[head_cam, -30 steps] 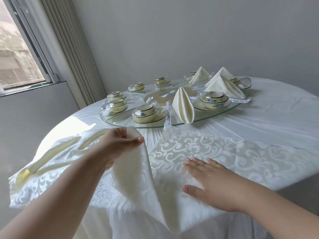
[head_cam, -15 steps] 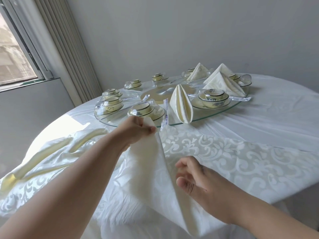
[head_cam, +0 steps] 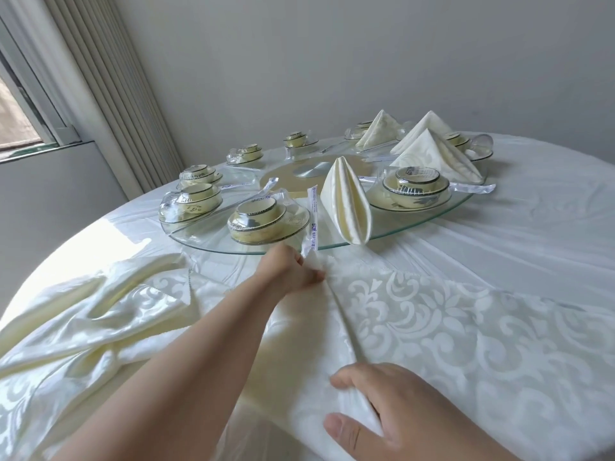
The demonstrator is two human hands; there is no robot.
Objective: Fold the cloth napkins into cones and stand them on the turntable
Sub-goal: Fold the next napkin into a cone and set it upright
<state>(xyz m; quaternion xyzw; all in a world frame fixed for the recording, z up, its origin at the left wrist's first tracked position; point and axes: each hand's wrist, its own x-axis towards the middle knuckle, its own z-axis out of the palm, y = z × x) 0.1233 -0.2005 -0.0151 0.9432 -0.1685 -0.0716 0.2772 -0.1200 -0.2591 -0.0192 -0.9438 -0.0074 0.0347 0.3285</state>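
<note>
since a moment ago the left hand [head_cam: 289, 271] has carried its pinched corner of the napkin [head_cam: 432, 327] forward, nearly to the turntable [head_cam: 432, 224] rim. the right hand [head_cam: 376, 407], fingers curled, grips the near edge; a taut crease runs between both grips, so the first fold is forming.

Bare tablecloth [head_cam: 515, 234] lay open to the right of the glass turntable [head_cam: 416, 224]. Wrapped bowl sets [head_cam: 263, 221] and standing folded napkins [head_cam: 346, 201] crowded its rim, while loose napkins [head_cam: 83, 321] heaped the near left.
</note>
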